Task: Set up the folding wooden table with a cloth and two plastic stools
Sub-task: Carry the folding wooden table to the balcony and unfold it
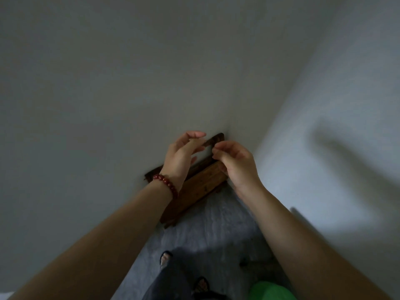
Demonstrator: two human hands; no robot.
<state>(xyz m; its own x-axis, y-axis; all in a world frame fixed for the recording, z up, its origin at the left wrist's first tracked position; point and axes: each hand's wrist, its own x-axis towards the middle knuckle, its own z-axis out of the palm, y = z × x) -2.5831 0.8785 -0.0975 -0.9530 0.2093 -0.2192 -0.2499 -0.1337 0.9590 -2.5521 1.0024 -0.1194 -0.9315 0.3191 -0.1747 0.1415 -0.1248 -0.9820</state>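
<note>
Dark brown wood, folded flat: from my station I see the folding table (202, 184) leaning in the corner against the wall (108, 94), just below and behind both sets of fingers. The left hand (179, 158) holds its fingers loosely spread in front of the top rail. The right hand (237, 164) curls its fingers, thumb tip to forefinger. The blur keeps me from telling whether they pinch the frame.

Table: dark brown folding wooden table (201, 182), folded flat.
Pose: up on its edge, leaning on the white wall (108, 94).
Place: right by that wall's corner.
</note>
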